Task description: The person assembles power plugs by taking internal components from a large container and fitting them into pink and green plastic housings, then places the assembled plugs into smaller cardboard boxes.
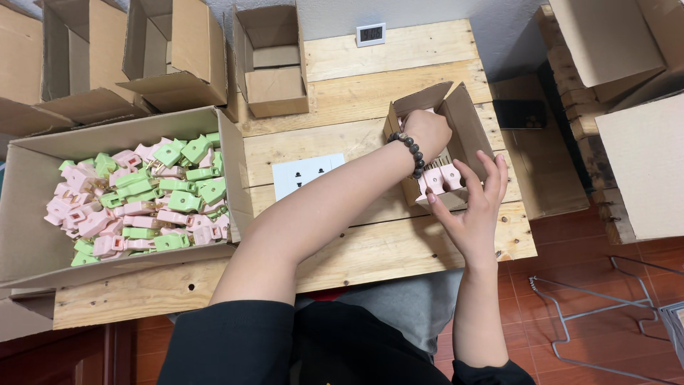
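The left hand [427, 132] is curled up inside the small box [467, 125]. I cannot tell if it holds anything, because the fingers are hidden in the box. A dark bead bracelet [412, 151] sits on that wrist. The right hand [474, 207] is open, with its fingers spread on the near side of the small box, touching its front edge.

A row of pink plugs [440, 177] stands inside the small box, close to the near wall. The rest of the box inside is hard to see, so I cannot say how full it is.

Far to the left of the small box is a big box [28, 185] with a large heap of pink and green plugs [142, 199] left in it. Between them lies a white socket plate [306, 173]. Behind the small box, more empty boxes [271, 60] wait.
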